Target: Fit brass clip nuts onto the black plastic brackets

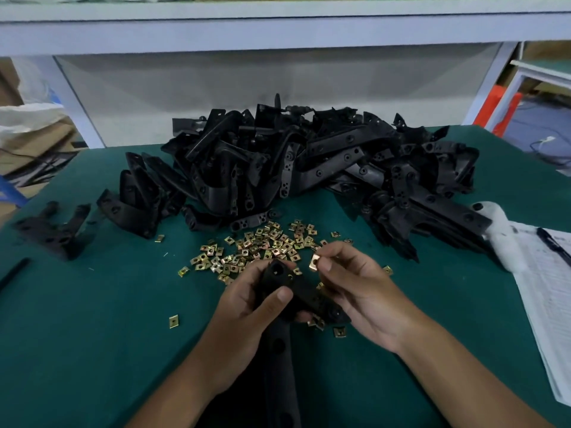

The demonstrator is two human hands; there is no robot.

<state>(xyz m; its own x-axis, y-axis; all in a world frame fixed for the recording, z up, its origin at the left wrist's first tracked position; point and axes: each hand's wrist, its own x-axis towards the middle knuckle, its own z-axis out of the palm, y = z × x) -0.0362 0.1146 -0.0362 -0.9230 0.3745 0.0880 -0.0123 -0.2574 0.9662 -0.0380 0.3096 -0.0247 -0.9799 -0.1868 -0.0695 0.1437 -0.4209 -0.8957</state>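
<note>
clip nut (pixel 314 261), pinched in right hand (pixel 358 288) grip

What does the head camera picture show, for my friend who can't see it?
A person's left hand holds a black plastic bracket while the right hand pinches a small brass clip just above it. Loose brass clips and a big heap of black brackets lie behind on a green table.

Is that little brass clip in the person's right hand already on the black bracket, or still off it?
Off. The right hand pinches the brass clip in the air beside the bracket, which the left hand grips.
</note>
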